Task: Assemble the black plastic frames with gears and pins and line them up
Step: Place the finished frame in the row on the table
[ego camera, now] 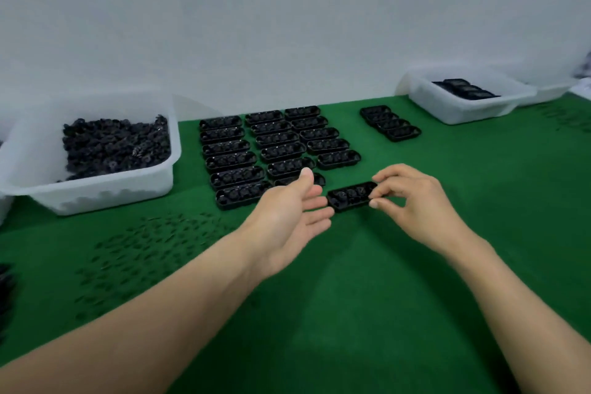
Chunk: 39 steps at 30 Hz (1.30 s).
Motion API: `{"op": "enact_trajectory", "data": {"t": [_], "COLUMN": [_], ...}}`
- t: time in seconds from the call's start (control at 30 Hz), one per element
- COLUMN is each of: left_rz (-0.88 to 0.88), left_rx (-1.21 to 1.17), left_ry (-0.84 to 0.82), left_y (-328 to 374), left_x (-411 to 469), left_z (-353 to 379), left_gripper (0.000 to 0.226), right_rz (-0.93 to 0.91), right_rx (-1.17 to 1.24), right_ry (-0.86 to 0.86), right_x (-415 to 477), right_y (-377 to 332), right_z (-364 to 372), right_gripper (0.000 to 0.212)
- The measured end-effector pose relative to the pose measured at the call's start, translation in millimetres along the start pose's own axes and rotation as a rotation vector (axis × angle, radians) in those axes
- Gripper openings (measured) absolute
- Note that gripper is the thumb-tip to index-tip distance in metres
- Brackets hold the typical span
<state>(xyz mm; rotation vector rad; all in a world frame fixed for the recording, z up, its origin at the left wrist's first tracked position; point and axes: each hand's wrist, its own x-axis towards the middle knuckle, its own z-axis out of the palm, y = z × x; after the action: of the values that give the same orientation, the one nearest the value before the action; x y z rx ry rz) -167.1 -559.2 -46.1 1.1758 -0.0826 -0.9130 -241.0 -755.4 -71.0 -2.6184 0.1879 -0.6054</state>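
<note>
Right hand (pixel 412 201) pinches a frame (pixel 350 197) at 3 o'clock; left hand (pixel 287 217), fingers straight, meets its 9 o'clock end, likely squaring it with the rows (pixel 278 137).

gear bin (pixel 96 192) left, frame rows (pixel 271 147) centre, tray (pixel 463 109) far right

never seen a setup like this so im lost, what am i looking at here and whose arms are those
No machine here: a person wears a camera on the head, so the one picture looks down at their own arms. The right hand pinches one black frame by its end; the left hand lies open beside its other end. On the green mat filled frames stand in three columns, and four more frames apart. The left tub holds dark gears, the right tub a few frames. Nearer lie scattered small dark pieces.
</note>
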Motion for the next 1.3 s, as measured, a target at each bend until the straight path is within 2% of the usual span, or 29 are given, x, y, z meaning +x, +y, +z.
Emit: {"op": "enact_trajectory", "data": {"t": [0.2,0.47,0.7,0.83,0.93,1.03,1.17,1.3], "left_rz": [0.008,0.045,0.060,0.053,0.049,0.059,0.195,0.319], "left_rx": [-0.189,-0.202,-0.180,-0.170,-0.156,-0.060,0.068,0.142], "left_ry": [0.036,0.066,0.066,0.047,0.022,0.032,0.143,0.464], "left_y": [-11,-17,-16,-14,-12,-14,-16,-31], "left_x": [46,60,57,44,21,-21,-109,-205], "left_z": [25,30,26,23,11,-20,-93,-167], "left_gripper": [0.054,0.049,0.051,0.049,0.043,0.032,0.026,0.028], "right_rz": [0.083,0.072,0.029,-0.069,-0.196,-0.307,-0.441,-0.605], "right_rx": [-0.024,0.004,-0.027,-0.095,-0.049,0.058,0.230,0.350], "right_ry": [0.023,0.061,0.118,0.246,0.276,0.201,0.063,-0.190], "right_x": [29,46,39,24,8,-15,-48,-71], "right_y": [37,48,45,23,-11,-58,-128,-201], "right_z": [13,33,34,34,34,38,48,68], "right_gripper": [0.004,0.005,0.025,0.021,0.014,0.010,0.008,0.010]}}
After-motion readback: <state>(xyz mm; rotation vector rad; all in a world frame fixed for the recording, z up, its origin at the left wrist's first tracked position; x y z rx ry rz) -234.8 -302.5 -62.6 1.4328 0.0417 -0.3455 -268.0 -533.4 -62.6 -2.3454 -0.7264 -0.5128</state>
